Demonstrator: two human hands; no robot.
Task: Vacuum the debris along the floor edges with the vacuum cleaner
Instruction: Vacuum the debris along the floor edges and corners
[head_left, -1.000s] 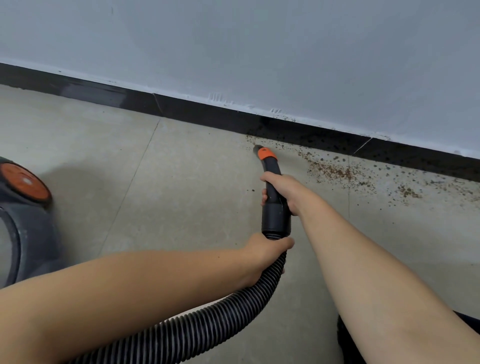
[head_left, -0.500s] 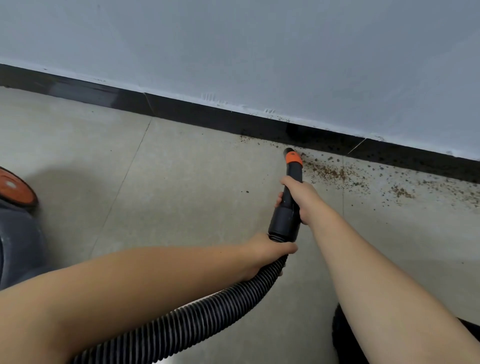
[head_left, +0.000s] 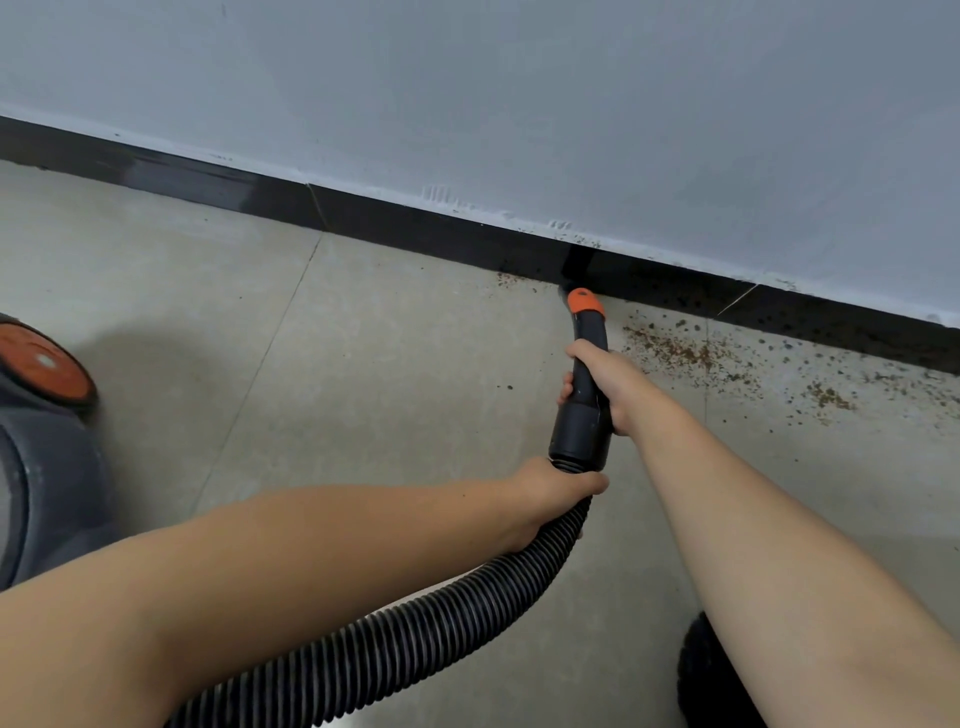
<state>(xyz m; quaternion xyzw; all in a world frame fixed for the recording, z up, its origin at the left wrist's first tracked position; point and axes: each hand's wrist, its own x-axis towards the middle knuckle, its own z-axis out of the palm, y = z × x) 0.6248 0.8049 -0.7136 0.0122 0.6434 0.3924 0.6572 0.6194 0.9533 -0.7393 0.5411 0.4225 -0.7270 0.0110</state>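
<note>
My right hand (head_left: 610, 382) grips the black vacuum nozzle (head_left: 584, 395) just below its orange collar (head_left: 586, 301). The nozzle tip sits at the foot of the black baseboard (head_left: 415, 234), where floor meets wall. My left hand (head_left: 548, 493) holds the ribbed black hose (head_left: 395, 644) right behind the nozzle's cuff. Brown crumbly debris (head_left: 675, 353) is scattered on the beige tile floor to the right of the tip, running along the baseboard toward the right edge. A few specks (head_left: 511, 280) lie just left of the tip.
The grey vacuum body (head_left: 47, 467) with an orange round cap (head_left: 41, 364) stands at the left edge. A grey wall (head_left: 519, 104) rises above the baseboard. A dark rounded object (head_left: 711, 675) shows at the bottom right, under my right forearm.
The nozzle tip has swung right and forward along the floor, from short of the baseboard to right against it, closer to the debris patch. Both hands kept their grips.
</note>
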